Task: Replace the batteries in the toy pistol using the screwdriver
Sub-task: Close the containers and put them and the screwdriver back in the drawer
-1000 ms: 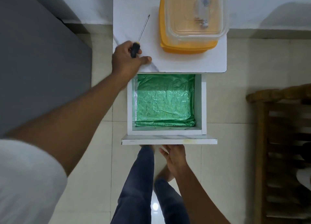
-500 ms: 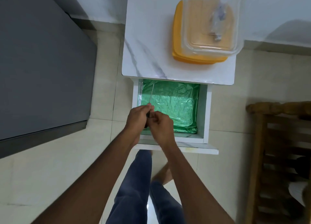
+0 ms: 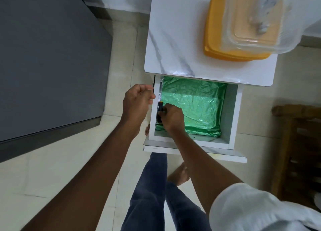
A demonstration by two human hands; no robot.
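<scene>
Head view: screwdriver (image 3: 160, 107) handle mostly hidden.

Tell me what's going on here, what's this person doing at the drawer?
A person stands over an open drawer lined with crinkled green sheet. The right hand grips the handle of a screwdriver along the drawer's left inner wall, its shaft pointing toward the back. The left hand hovers just outside the drawer, loosely curled, holding nothing. On the marble-look tabletop sits a clear container on an orange lid. Its contents are too blurred to identify.
</scene>
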